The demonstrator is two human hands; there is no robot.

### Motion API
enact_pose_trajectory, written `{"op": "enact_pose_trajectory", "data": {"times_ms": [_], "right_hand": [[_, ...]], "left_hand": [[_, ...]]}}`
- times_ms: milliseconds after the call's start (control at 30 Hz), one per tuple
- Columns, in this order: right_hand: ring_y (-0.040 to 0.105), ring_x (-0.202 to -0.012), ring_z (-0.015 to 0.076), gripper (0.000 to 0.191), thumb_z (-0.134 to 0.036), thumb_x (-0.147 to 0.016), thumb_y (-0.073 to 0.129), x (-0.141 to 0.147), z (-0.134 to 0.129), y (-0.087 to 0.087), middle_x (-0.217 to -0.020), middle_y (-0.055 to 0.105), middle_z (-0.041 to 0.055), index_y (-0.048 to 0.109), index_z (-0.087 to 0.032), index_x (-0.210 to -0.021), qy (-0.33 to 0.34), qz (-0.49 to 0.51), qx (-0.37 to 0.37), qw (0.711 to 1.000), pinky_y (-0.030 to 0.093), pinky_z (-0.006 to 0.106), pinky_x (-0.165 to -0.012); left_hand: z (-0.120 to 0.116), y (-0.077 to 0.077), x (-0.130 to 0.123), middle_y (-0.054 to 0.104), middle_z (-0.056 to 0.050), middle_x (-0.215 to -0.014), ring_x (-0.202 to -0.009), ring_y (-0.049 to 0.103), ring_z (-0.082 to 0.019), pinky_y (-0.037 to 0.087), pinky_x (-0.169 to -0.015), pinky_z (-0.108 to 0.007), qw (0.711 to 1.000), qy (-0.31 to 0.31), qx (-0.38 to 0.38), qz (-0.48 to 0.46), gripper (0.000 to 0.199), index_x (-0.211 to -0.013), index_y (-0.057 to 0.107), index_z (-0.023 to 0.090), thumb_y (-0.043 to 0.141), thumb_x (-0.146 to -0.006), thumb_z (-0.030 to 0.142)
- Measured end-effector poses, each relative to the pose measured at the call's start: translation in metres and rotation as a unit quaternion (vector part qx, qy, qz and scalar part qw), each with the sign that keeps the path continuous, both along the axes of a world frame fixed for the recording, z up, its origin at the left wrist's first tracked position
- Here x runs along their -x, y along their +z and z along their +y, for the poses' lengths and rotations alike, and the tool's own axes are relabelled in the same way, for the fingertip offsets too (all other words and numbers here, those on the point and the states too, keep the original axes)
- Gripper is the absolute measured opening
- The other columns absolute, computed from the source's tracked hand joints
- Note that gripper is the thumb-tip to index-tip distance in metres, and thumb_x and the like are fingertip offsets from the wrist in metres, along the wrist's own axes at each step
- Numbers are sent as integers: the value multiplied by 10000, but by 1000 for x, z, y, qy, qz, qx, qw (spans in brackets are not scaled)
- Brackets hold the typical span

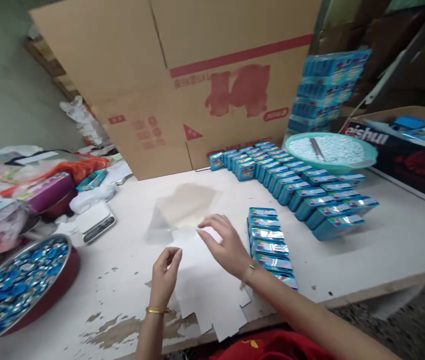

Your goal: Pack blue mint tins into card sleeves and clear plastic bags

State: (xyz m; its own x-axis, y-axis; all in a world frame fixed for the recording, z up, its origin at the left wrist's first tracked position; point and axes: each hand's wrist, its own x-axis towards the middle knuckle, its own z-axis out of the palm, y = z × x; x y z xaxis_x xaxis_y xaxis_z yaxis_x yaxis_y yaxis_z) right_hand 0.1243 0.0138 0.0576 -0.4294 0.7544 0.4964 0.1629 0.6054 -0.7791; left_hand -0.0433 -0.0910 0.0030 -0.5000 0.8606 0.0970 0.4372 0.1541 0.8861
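Note:
A white die-cut card [210,280] with notched flaps lies flat on the table in front of me, reaching to its front edge. My right hand [225,245] is closed on the card's far right part, where a raised white flap shows between thumb and fingers. At the card's left edge is my left hand [166,272], its fingers curled in towards the thumb. Whatever the left fingertips may pinch is too small to make out. Just right of my right hand stands a short row of blue packs [268,242] with shiny tops.
More blue packs [295,187] stand in rows at right, near a turquoise basin [370,159] of white pieces. Behind rises a large carton [122,100]. At left are a red bowl [71,265] of blue shiny pieces, a white device [97,220] and piled bags. A blurred greyish patch [185,202] lies beyond the card.

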Motion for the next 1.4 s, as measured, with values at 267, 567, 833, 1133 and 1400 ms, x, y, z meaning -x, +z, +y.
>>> {"op": "enact_pose_trajectory", "data": {"times_ms": [267, 567, 833, 1133, 1400], "right_hand": [[461, -1031, 237, 162, -345, -824, 633, 187, 75, -89, -1021, 588, 81, 605, -198, -886, 33, -315, 17, 948, 355, 350, -863], [474, -927, 184, 71, -236, -905, 498, 200, 97, -138, -989, 585, 38, 563, -209, -914, 63, -363, -5, 930, 323, 313, -817], [460, -916, 185, 186, -392, -855, 585, 196, 104, -146, -964, 554, 35, 549, -211, -881, 95, -360, -32, 928, 328, 300, -801], [462, -872, 182, 181, -257, -943, 402, 197, 108, -144, -921, 545, 49, 524, -197, -824, 90, -326, -17, 941, 337, 300, -784], [464, -758, 115, 201, -257, -921, 468, 185, 77, -85, -793, 503, -13, 448, -193, -731, 105, -255, -38, 961, 360, 212, -713]], "left_hand": [[-68, -18, 38, 628, -29, -798, -800, 589, -182, 493, -720, -267, 992, 47, 33, -114, 307, -795, 624, 183, 571, -798, 485], [-63, -39, 53, 603, -33, -765, -721, 545, -170, 460, -610, -248, 980, 27, 60, -187, 318, -812, 633, 176, 571, -793, 487], [-40, -34, 45, 622, -30, -765, -742, 540, -168, 435, -680, -258, 987, -8, 52, -153, 260, -800, 648, 183, 558, -810, 427], [-26, -38, 39, 631, -31, -769, -740, 570, -163, 450, -681, -266, 981, -22, 56, -183, 291, -790, 648, 172, 594, -773, 458], [37, -33, 54, 575, -119, -1127, -862, 622, -186, 535, -650, -286, 940, 185, -60, -279, 610, -1123, 541, 163, 711, -636, 489]]}}
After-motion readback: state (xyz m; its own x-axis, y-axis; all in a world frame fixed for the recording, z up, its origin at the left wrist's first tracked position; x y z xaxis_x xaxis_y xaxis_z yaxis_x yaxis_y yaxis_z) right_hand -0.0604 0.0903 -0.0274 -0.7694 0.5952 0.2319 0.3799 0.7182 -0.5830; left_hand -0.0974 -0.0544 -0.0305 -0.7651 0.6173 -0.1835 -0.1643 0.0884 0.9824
